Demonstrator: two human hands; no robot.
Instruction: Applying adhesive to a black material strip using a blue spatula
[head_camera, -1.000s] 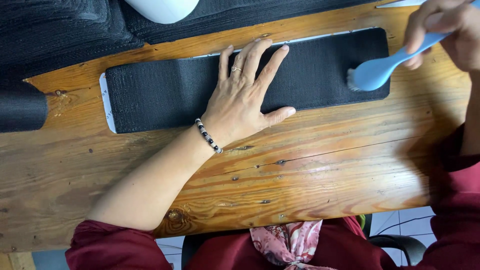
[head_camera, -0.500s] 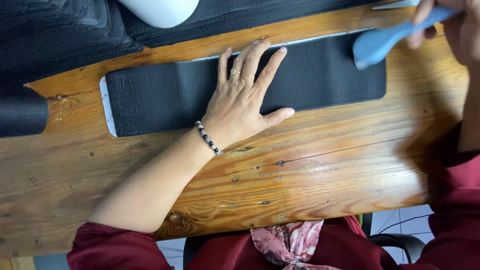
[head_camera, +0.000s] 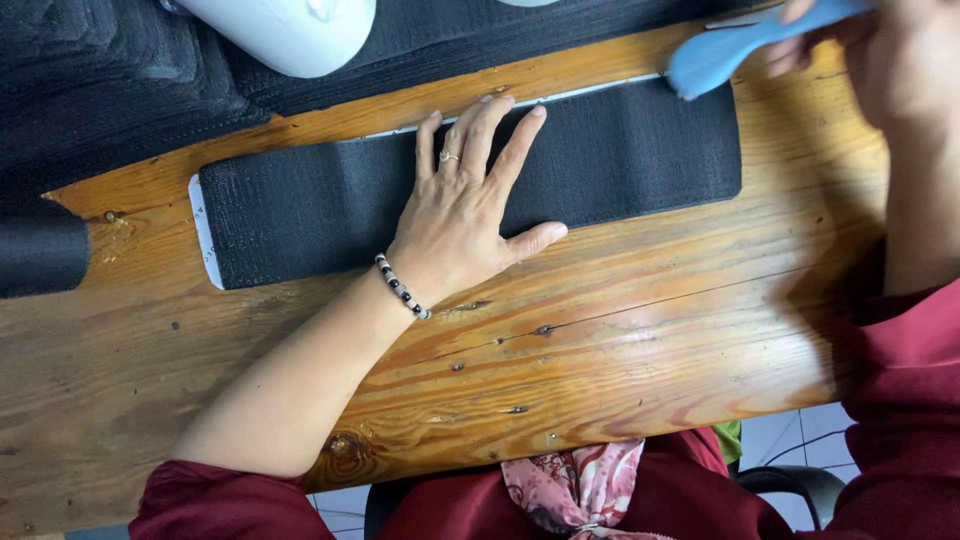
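Note:
My left hand (head_camera: 468, 215) lies flat, fingers spread, on a long black fabric strip (head_camera: 300, 205) stretched across the wooden table (head_camera: 620, 340); a white sheet edge (head_camera: 203, 230) shows under the strip's left end. My right hand (head_camera: 900, 60) at the top right grips a light blue plastic tool (head_camera: 725, 50), lifted just above the strip's far right corner. My left wrist wears a bead bracelet and one finger a ring.
A white rounded object (head_camera: 290, 30) rests on dark textured fabric (head_camera: 90, 90) at the back. A black piece (head_camera: 40, 250) lies at the left edge. The table's near edge runs along my lap; tiled floor and a chair base show below.
My right hand has lifted the blue tool up and away from the strip's right end toward the top right. My left hand has stayed pressed on the strip.

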